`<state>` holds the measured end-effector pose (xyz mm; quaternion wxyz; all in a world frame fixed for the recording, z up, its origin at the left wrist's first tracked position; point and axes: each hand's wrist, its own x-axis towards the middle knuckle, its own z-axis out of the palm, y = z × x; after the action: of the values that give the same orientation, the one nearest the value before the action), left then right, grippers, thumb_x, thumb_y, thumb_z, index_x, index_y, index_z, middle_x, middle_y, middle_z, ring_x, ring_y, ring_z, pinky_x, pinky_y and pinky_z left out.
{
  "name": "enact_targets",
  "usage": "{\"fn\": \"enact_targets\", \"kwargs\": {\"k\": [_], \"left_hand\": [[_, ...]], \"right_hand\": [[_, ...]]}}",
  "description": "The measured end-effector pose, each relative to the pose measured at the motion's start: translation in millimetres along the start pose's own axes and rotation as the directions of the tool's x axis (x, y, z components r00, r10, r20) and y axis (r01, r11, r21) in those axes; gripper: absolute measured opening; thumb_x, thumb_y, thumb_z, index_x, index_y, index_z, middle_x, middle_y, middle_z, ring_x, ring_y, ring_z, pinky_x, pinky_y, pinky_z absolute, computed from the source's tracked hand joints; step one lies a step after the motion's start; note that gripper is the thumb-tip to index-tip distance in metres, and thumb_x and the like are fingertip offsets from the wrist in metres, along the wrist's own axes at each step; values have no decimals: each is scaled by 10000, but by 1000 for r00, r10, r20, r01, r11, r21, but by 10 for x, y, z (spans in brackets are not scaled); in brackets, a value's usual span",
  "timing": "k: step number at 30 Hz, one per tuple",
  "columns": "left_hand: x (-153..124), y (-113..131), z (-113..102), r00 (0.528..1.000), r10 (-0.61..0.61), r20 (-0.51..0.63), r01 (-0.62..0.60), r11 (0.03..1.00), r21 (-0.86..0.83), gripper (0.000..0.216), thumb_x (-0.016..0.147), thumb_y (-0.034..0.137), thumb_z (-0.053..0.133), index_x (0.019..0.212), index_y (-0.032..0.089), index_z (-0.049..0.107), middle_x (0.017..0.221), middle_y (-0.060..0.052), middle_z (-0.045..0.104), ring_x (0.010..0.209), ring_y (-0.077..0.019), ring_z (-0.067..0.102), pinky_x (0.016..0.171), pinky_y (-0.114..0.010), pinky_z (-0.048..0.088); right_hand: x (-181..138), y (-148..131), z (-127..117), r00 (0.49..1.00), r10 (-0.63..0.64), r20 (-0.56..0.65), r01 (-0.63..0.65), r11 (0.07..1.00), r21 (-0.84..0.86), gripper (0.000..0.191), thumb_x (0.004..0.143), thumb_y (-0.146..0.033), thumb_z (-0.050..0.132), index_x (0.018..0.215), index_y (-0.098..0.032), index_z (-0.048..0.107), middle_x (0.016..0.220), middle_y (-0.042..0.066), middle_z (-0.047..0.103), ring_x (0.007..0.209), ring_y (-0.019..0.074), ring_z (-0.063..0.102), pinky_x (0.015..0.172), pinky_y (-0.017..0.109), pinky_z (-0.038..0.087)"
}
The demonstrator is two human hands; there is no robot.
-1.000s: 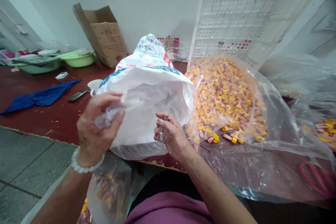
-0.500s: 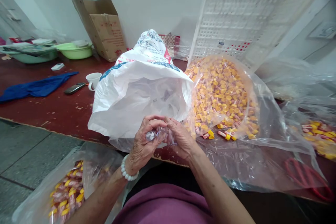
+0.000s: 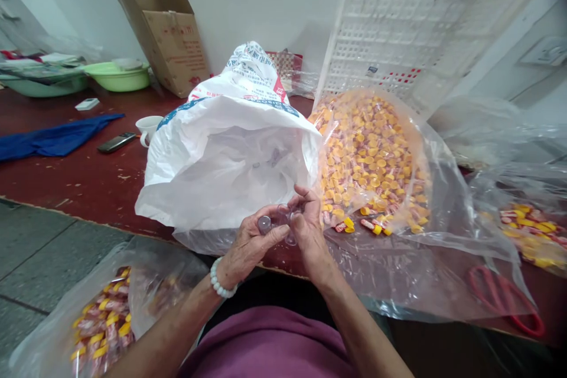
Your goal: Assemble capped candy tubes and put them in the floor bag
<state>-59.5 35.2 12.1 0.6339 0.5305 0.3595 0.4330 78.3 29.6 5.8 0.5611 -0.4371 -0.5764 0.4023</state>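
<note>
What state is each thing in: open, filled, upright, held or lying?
Clear plastic pieces: held by left hand and right hand
White sack: mouth open
Cardboard box: top open
White cup: upright
Light green basin: upright
White crate: standing on edge
Clear bag: filled with yellow-capped pieces
Blue cloth: lying creased
Phone: lying flat

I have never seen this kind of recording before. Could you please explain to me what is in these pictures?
There is no machine here, only a person's two bare hands. Every picture comes from one camera worn on the head, looking forward and down. The left hand, with a pale beaded bracelet, and the right hand are close together before an open white sack. They hold small clear plastic pieces; their exact shape is hard to see. On the dark red table lie a blue cloth, what looks like a phone and, right of the sack, many yellow-capped items under clear plastic.
</note>
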Motion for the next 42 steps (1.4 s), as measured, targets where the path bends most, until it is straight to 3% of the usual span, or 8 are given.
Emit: {"fn": "enact_targets", "kwargs": {"k": [4, 9, 13, 17, 23, 31, 36, 42], "left_hand": [[7, -59, 89, 997, -56, 55, 65, 979, -191, 340, 768, 277, 691, 1078, 181, 593, 1067, -71, 650, 938, -195, 608, 792, -291, 489], [21, -110, 150, 998, -55, 37, 63, 962, -265, 441, 699, 207, 744, 1103, 168, 572, 978, -82, 673, 905, -216, 630, 778, -305, 486], [39, -124, 116, 999, 31, 19, -33, 996, 78, 233, 748, 216, 666, 964, 141, 621, 869, -58, 666, 799, -189, 614, 742, -297, 482], [36, -152, 89, 989, 129, 76, -149, 843, 517, 91, 785, 196, 569, 772, 138, 639, 755, -36, 649, 710, -166, 584, 670, -266, 466], [29, -147, 118, 966, 241, 98, -255, 804, 537, 332, 755, 160, 601, 1086, 156, 577, 1098, -70, 625, 983, -201, 586, 876, -300, 462], [136, -117, 57, 981, 77, 177, -157, 849, 504, 412, 755, 368, 665, 1104, 168, 577, 966, -42, 650, 848, -186, 604, 777, -291, 489], [120, -120, 168, 958, -62, 280, 3, 978, 208, 418, 706, 323, 724, 1073, 168, 597, 950, -46, 655, 825, -184, 608, 685, -267, 500], [106, -138, 232, 923, -167, 347, 188, 982, -29, 434, 664, 235, 768, 1050, 159, 585, 877, -27, 629, 794, -166, 593, 679, -265, 499]], "right_hand": [[-64, -31, -11, 992, -67, 107, 72, 996, -45, 645, 844, -583, 405, 1378, -279, 206, 1174, 71, 376, 1044, 209, 470, 888, 391, 458], [-122, -10, -15, 942, -237, 239, 312, 880, -358, 914, 703, -448, 658, 1416, -239, 128, 1307, 118, 344, 1196, 280, 380, 1011, 493, 341], [-122, -58, -31, 935, -274, 224, 351, 800, -487, 611, 745, -377, 650, 1296, -260, 415, 1378, 100, 350, 1226, 284, 372, 1021, 485, 314], [-81, -130, -79, 937, -279, 211, 349, 740, -575, 253, 779, -317, 660, 1022, -256, 629, 1259, 81, 499, 1150, 254, 450, 993, 448, 341], [-21, -158, -178, 907, -291, 305, 412, 760, -502, 153, 783, -352, 681, 880, -239, 642, 965, 50, 638, 960, 207, 516, 871, 386, 414], [-35, -188, -157, 944, -325, 55, 319, 861, -397, 155, 789, -341, 674, 861, -228, 597, 935, 39, 601, 928, 173, 563, 829, 332, 444], [-113, -149, -153, 959, -272, -83, 235, 922, -308, 123, 803, -329, 644, 862, -230, 599, 958, 33, 602, 939, 163, 571, 839, 316, 443], [-162, -116, -156, 957, -179, -230, 134, 971, -199, 121, 786, -328, 652, 843, -231, 609, 907, 20, 627, 930, 172, 579, 846, 316, 440]]}}
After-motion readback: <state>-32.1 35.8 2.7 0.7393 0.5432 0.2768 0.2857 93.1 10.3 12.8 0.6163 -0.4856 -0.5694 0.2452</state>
